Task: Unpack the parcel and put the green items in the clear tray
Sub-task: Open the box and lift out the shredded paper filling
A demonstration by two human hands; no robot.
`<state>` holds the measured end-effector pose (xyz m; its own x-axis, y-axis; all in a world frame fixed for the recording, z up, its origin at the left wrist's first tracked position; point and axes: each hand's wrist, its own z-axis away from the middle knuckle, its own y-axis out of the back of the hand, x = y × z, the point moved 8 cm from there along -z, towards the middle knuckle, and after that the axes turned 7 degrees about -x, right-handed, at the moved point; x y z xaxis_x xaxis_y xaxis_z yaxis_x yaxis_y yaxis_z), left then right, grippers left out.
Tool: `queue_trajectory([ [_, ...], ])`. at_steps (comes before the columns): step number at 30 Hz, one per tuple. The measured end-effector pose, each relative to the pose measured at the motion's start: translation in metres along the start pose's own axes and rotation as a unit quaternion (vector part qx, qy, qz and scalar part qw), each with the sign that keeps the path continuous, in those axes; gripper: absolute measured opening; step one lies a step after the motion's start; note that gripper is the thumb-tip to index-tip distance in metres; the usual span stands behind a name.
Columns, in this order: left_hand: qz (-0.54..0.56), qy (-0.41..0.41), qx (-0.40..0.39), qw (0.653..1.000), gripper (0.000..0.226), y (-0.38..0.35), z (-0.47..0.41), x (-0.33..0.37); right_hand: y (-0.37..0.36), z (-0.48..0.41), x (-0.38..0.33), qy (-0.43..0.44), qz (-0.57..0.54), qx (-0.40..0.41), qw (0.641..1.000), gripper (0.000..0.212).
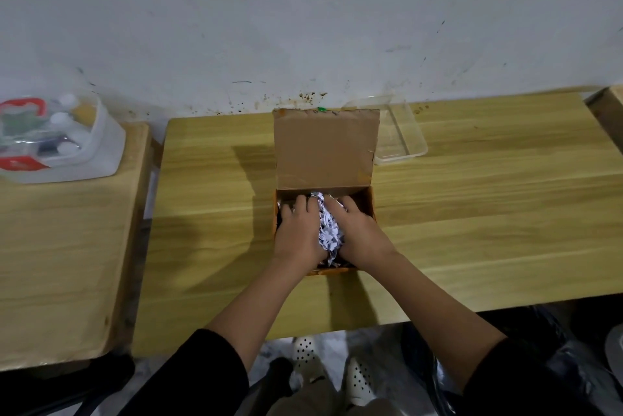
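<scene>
Step in hand: unpacking, at the stage of clearing filler; no green item has reached the tray by the look of it.
Parcel: a cardboard box (325, 213) in the middle of the table (488, 213), lid flap standing up on its far side; its long axis runs from the near edge toward the far edge.
Filler: shredded white paper (328, 230) heaped inside the box, bunched between the two hands.
Left hand (298, 233): inside the box on its left side, fingers curled down into the shreds, pressing the wad from the left.
Right hand (359, 230): inside on the right side, fingers curled likewise, closing on the same wad.
Green items: none visible inside the box; presumably buried under the paper. A small green speck (322, 109) shows just past the top of the flap, too small to identify.
Clear tray (401, 136): near the far edge, right of the flap and partly hidden by it; appears empty; its long axis runs near to far.
Next move calls for: lifting the shreds out together and setting them aside on bare table, not in the tray, then searching the box for green.
Side table: a clear container (57, 139) of bottles, apart from the task.
</scene>
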<state>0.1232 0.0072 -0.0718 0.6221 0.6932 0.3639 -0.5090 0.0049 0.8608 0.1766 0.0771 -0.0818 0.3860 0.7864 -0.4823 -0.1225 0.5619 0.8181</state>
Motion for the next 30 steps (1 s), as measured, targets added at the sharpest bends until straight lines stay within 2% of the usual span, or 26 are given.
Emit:
queue_trajectory([
  [5,0.043,0.009,-0.002,0.999,0.076,0.004,-0.002,-0.006,0.006,0.001,-0.004,0.011,-0.024,0.023,0.999,0.082],
  [10,0.058,0.018,-0.01,0.998,0.08,0.005,-0.002,-0.012,0.014,0.002,-0.008,0.017,-0.018,0.009,1.0,0.086],
  [18,0.053,-0.037,-0.009,0.998,0.091,0.034,-0.007,-0.011,0.04,-0.002,-0.027,0.015,-0.009,0.002,1.0,0.095],
  [21,0.031,-0.05,-0.015,0.998,0.094,0.048,-0.009,-0.005,0.057,0.0,-0.033,0.023,-0.022,0.014,0.999,0.09],
  [24,0.021,-0.057,-0.025,0.998,0.095,0.067,-0.014,0.012,0.078,0.001,-0.032,0.037,-0.036,0.037,0.998,0.086],
  [30,0.027,-0.139,0.006,0.99,0.085,0.098,-0.031,0.097,0.15,0.028,0.012,0.013,-0.056,0.099,0.993,0.086],
])
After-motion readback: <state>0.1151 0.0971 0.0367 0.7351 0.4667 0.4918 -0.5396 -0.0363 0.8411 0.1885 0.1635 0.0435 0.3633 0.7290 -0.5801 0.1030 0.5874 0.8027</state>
